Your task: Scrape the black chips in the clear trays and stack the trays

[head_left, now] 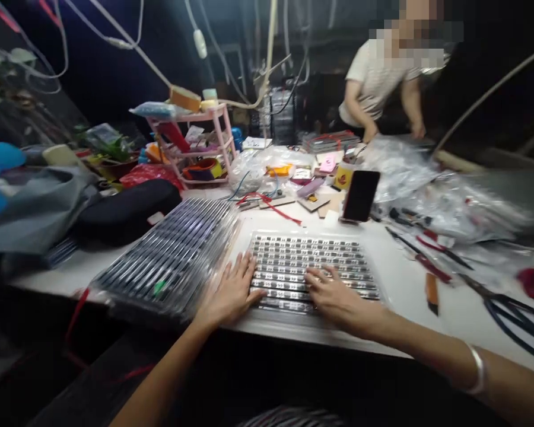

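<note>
A shallow clear tray (309, 235), filled with rows of dark strips (285, 274) marked by small pale repeats, is seen flat on the counter (404, 284), near its front edge. Its left side is met by the left hand (234, 290), laid open, fingers spread, thumb reaching over the nearer rows. The right hand (336, 296) is rested across the strips right of the middle, fingers slightly bent; whether a strip is pinched cannot be told. Tray judged light, thin and somewhat flexible, probably slick; strips likely stiff, easily knocked out of line. Best taken by both side rims, kept level, with the rows left unpressed. To the left, just beside, a wider batch of long dark strips (173, 249) is noted under loose clear film, a small green mark near its front. Behind the tray, a phone (360, 196) is propped upright, and a red ribbon (271, 207) is strewn. Large dark-handled scissors (511, 305) are placed to the right. Farther back, a pink rack (225, 136) is loaded with oddments, and crumpled clear plastic (396, 172) is heaped before a co-worker (378, 77) in a white shirt.
</note>
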{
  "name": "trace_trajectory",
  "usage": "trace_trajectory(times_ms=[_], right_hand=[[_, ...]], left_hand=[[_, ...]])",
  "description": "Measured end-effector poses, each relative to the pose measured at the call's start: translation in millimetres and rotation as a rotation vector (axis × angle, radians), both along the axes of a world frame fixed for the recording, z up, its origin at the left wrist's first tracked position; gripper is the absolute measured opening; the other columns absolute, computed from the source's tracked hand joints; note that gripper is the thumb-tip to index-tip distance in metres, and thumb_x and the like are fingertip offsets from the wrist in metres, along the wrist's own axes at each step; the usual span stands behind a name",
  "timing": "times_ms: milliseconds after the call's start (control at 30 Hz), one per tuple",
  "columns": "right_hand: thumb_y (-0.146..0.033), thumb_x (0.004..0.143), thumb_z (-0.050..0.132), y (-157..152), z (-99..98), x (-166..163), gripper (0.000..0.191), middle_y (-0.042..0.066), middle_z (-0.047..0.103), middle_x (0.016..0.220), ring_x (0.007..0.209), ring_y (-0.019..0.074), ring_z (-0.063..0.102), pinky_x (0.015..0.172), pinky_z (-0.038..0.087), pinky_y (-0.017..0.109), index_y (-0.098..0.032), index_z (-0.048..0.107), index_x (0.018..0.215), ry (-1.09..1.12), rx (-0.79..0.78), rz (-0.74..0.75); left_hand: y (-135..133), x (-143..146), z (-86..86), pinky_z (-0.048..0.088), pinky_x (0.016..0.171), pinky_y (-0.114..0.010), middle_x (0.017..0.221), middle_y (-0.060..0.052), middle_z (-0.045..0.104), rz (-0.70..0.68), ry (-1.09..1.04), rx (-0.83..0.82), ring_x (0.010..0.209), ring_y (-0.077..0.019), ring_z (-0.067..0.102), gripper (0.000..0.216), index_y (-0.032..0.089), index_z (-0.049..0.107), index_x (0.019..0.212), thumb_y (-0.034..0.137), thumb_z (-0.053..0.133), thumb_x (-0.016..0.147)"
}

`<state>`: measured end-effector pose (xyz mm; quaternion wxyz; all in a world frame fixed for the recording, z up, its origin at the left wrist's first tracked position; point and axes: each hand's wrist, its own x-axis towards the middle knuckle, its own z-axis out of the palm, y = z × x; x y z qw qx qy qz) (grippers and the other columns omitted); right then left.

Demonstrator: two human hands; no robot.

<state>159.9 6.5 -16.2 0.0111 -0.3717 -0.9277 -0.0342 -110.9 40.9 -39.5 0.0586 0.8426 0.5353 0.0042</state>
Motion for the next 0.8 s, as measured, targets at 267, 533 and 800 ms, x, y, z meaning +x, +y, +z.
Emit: trace_trajectory(times_ms=[267, 533, 800], right_hand=[[-0.009, 0.087, 0.041, -8.5, -12.2, -4.8, 0.023, 0.016, 0.054, 0.114, 0.116, 0.0275, 0.044, 0.094, 0.037, 0.045, -0.009, 0.064, 0.089, 0.023, 0.102, 0.046], [-0.038, 0.092, 0.044, -13.3, -4.5, 6.4, 0.043, 0.011, 0.047, 0.135, 0.124, 0.0220, 0.040, 0.103, 0.032, 0.043, -0.017, 0.047, 0.129, 0.346, -0.175, -0.158], [-0.063, 0.089, 0.028, 13.0, -24.7, 13.4, 0.065, 0.005, 0.022, 0.151, 0.140, 0.0265, 0.012, 0.109, 0.011, 0.055, -0.028, 0.027, 0.145, 0.225, -0.267, -0.138]], left_hand=[[4.4, 12.5, 0.9, 0.012, 0.114, -0.049, 0.152, -0.007, 0.012, -0.208, 0.129, 0.061, 0.141, -0.0256, 0.010, 0.065, 0.018, 0.020, 0.145, 0.055, 0.024, 0.092], [5.3, 23.7, -8.3, 0.013, 0.113, -0.050, 0.153, -0.008, 0.012, -0.191, 0.085, 0.095, 0.141, -0.0292, 0.008, 0.073, 0.022, 0.018, 0.145, 0.065, 0.027, 0.087], [7.3, 18.8, -7.1, 0.011, 0.113, -0.050, 0.153, -0.009, 0.013, -0.214, -0.019, 0.031, 0.141, -0.0287, 0.009, 0.072, 0.020, 0.022, 0.145, 0.061, 0.033, 0.088]])
